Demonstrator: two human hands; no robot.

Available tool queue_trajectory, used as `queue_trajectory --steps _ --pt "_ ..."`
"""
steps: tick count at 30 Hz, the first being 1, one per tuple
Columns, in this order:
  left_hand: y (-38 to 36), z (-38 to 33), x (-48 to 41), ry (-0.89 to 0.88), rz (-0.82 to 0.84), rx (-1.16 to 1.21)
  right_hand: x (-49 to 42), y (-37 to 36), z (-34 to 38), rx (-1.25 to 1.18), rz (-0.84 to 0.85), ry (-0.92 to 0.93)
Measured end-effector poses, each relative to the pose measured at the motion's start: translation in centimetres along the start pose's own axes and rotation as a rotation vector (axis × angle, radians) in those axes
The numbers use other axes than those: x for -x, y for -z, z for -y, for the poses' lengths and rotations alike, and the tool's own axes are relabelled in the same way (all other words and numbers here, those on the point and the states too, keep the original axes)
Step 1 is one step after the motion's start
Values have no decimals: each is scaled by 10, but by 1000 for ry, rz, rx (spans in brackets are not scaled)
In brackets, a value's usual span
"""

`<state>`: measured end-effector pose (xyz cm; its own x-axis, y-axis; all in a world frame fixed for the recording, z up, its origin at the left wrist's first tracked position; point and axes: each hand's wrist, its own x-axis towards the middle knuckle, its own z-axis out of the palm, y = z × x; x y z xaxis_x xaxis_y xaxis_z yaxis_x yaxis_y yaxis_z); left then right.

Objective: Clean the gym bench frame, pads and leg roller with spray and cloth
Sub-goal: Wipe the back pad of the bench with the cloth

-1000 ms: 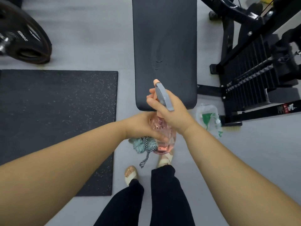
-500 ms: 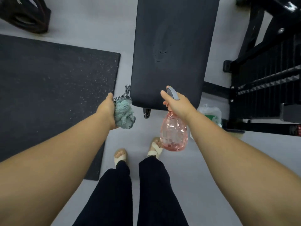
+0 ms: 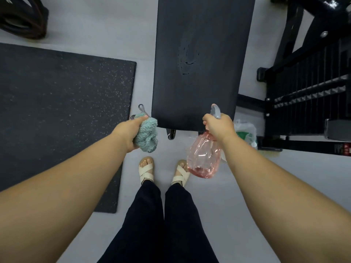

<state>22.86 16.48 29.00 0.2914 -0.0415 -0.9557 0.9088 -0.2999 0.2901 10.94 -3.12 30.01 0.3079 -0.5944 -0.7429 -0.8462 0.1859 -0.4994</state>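
Bunched teal cloth [image 3: 147, 132] and tilted pink spray bottle [image 3: 204, 158] at near end of dark bench pad [image 3: 201, 35]

Gym floor clutter around a standing person

A speckled black rubber mat [image 3: 57, 120] lies on the pale grey floor [image 3: 275, 196] at left, with a black weight plate [image 3: 22, 18] beyond its far corner. At right stands a black weight-stack machine [image 3: 307, 95], and a white-and-green plastic bag [image 3: 246, 131] sits on the floor against its base. Below are cream cross-strap sandals [image 3: 145, 171] and dark trousers [image 3: 152, 224].
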Motion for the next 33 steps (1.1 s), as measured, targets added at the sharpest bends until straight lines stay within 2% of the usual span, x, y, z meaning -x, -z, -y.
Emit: queue_trajectory --steps 2,7,19,25,33 --pt "-1 -7 1 -41 -54 -74 -2 10 2 -60 -40 -42" --pt "-8 -27 1 -110 -47 -115 -2 25 22 -113 -37 -59" --pt "-11 -71 24 -243 -10 -194 12 -15 112 4 27 257" --pt "-11 -102 23 -281 -26 -217 -7 -19 147 -62 -27 237" --pt "-55 -149 9 -296 -51 -227 -60 38 183 -17 -48 204"
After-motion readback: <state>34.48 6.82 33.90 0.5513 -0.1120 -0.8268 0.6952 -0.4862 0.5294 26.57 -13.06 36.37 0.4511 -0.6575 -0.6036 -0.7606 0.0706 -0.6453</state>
